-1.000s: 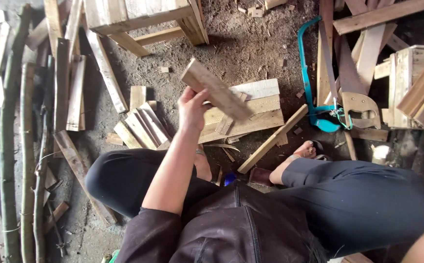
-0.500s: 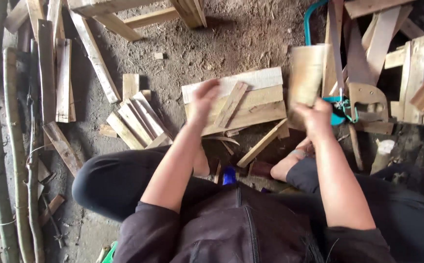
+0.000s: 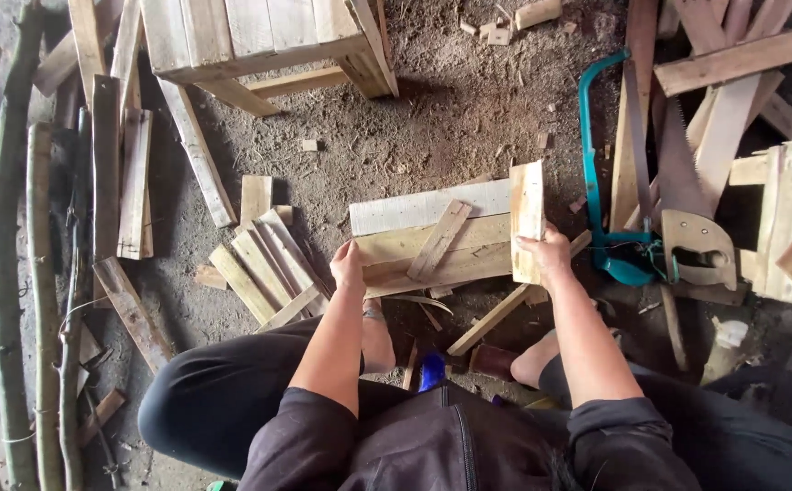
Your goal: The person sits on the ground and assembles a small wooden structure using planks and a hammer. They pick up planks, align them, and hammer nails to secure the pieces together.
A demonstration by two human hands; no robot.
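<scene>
Head view, left to right: slats [image 3: 132, 182] and poles lie at nine o'clock on the dirt floor [image 3: 432, 127]. The left hand [image 3: 348, 268] presses, fingers curled, on the left end of the boards [image 3: 432, 238] at centre; whether it truly grips them I cannot tell. The right hand [image 3: 549, 255] is closed around a short plank [image 3: 527, 218], stood across the boards' right end. At three o'clock lies a teal saw [image 3: 610, 164]. The plank could slide off square, since only the hands steady it.
</scene>
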